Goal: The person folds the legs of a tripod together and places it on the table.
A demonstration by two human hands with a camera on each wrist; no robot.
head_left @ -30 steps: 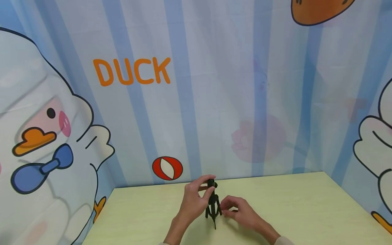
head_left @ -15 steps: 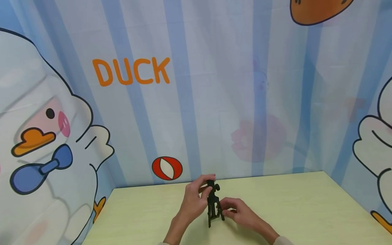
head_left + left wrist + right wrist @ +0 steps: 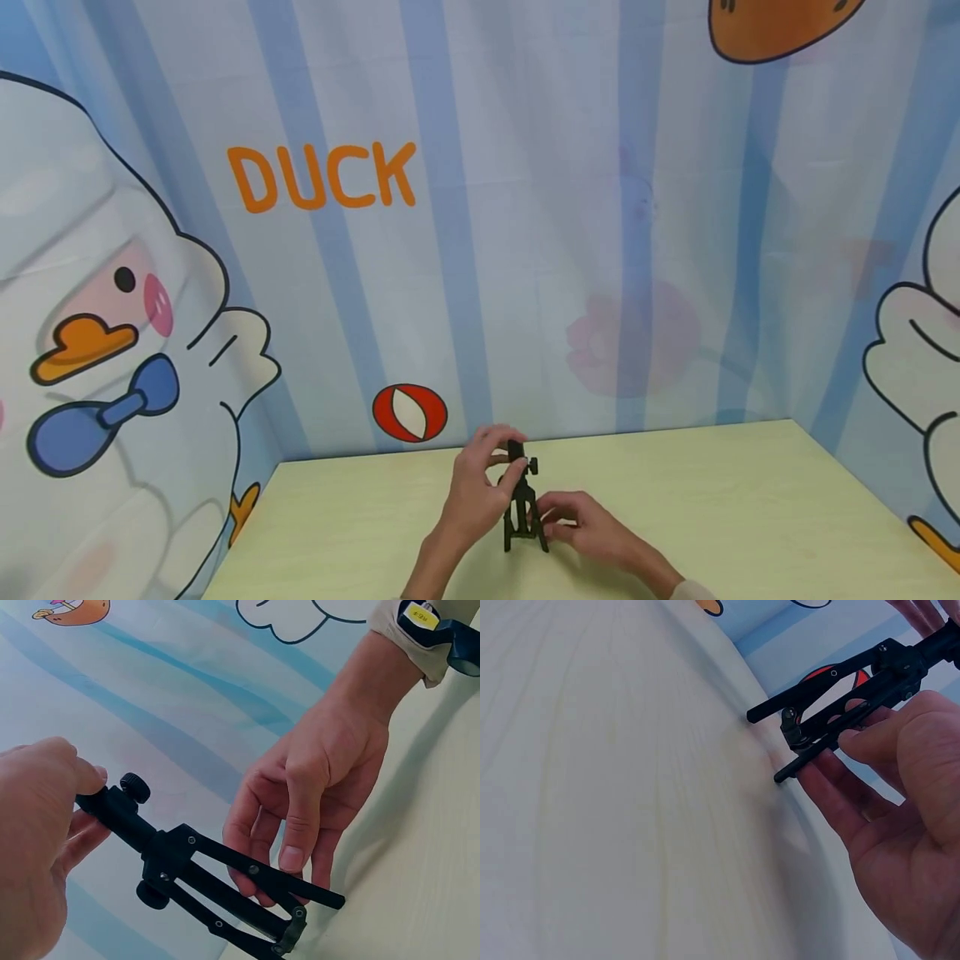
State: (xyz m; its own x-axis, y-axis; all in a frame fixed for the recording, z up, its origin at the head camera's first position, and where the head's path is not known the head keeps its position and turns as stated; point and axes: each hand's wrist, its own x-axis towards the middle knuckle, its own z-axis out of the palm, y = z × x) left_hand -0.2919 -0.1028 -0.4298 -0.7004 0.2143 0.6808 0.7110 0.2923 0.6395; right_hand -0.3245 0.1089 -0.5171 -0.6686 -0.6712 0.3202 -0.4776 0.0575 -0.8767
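Observation:
A small black tripod (image 3: 521, 500) stands upright between the two hands, its legs partly spread. My left hand (image 3: 478, 483) grips the top of its column between thumb and fingers. At the lower right, my right hand (image 3: 588, 527) pinches one leg, as the right wrist view shows with thumb and fingers around the leg (image 3: 840, 724). In the left wrist view the knob (image 3: 136, 787) sticks out near the top of the column, and a second knob (image 3: 152, 895) sits lower down. The left fingers partly hide the tripod's head.
A pale wooden table (image 3: 712, 500) lies beneath the hands. Behind it hangs a blue-and-white striped curtain (image 3: 525, 250) with printed ducks and orange letters (image 3: 322, 177), meeting the table's back edge.
The tripod has turned about its upright axis: its knob now points further right and its legs sit differently. Both hands have kept nearly the same place.

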